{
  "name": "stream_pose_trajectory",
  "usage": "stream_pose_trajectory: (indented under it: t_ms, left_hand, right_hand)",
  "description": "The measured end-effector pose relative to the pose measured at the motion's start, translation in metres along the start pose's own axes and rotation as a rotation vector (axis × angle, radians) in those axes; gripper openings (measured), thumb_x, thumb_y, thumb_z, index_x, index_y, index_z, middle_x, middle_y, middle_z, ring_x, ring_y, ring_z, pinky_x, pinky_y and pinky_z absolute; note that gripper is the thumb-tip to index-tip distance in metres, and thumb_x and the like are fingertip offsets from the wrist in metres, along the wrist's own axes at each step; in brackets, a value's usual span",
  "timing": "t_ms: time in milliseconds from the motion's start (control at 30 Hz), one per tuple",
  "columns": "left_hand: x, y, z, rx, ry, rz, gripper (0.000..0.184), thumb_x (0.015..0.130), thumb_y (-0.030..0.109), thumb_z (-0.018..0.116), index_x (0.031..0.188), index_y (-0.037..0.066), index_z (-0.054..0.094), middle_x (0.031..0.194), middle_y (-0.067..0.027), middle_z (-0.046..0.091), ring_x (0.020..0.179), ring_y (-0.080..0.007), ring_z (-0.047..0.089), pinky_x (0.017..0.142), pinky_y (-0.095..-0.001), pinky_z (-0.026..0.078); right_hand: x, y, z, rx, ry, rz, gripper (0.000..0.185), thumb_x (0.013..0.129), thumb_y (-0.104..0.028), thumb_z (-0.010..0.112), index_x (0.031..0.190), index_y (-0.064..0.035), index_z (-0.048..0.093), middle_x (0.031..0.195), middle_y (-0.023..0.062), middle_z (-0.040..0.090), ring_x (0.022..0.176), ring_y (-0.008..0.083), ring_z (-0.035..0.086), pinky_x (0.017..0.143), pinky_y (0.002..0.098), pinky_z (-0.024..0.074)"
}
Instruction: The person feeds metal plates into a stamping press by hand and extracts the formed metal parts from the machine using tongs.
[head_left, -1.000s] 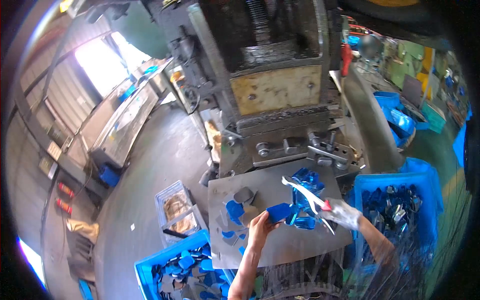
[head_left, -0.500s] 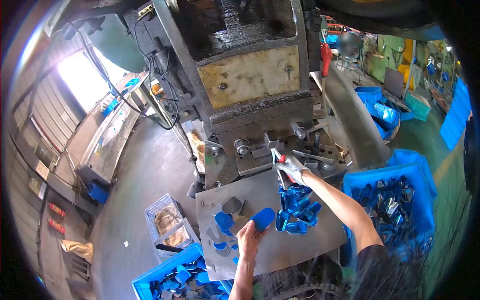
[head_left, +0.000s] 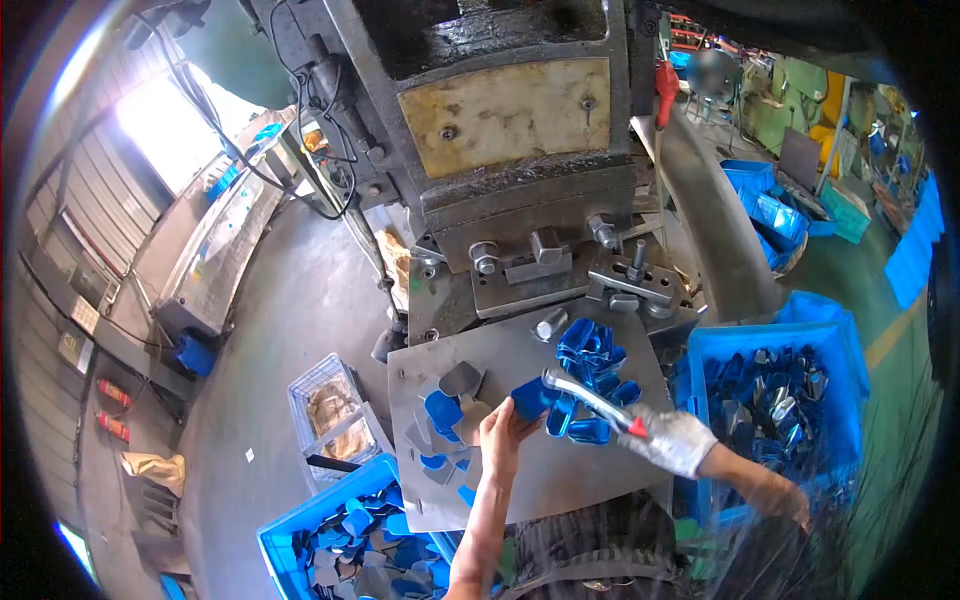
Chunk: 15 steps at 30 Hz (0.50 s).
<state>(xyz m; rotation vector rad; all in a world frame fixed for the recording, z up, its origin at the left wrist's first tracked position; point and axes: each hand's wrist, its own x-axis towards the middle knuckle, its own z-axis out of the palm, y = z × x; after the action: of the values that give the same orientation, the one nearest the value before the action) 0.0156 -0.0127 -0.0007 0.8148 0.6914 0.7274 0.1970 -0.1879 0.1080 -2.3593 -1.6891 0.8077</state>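
My left hand [head_left: 501, 436], bare, holds a flat blue piece [head_left: 534, 397] by its edge over the metal plate [head_left: 520, 490]. A gloved right hand [head_left: 676, 441] grips metal tongs [head_left: 590, 401] with red on the handle; their tip is by the blue piece. Shiny blue formed parts [head_left: 590, 350] are heaped beside the tongs. Flat blanks, blue [head_left: 443, 412] and grey [head_left: 460, 380], lie left of my left hand. Behind the plate, the press [head_left: 530, 215] has a small die block [head_left: 546, 246] at its base.
A blue bin [head_left: 855, 400] of formed parts stands at the right, another bin [head_left: 275, 545] of flat blanks at the lower left. Near that one is a pale crate [head_left: 300, 425]. A silver cylinder [head_left: 551, 323] lies on the plate's back edge. A metal chute [head_left: 715, 220] runs right of the press.
My right hand has pulled the tongs back from the press to above the plate. My left hand still holds the blue piece, which now meets the tongs' tip. The view has shifted slightly.
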Motion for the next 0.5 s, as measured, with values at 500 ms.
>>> stream_pose_trajectory:
  t_ms: [500]
  left_hand:
    - [-0.005,-0.011,-0.02,0.021,0.027,0.036,0.032,0.09,0.021,0.05,0.106,-0.006,0.054,0.096,-0.0139,0.062,0.081,-0.0232,0.064,0.073,-0.0316,0.053]
  right_hand:
    - [0.162,0.028,-0.038,0.144,0.358,-0.037,0.03,0.083,-0.032,0.053,0.095,-0.0049,0.047,0.086,0.0208,0.059,0.084,0.0383,0.058,0.072,0.0452,0.0441]
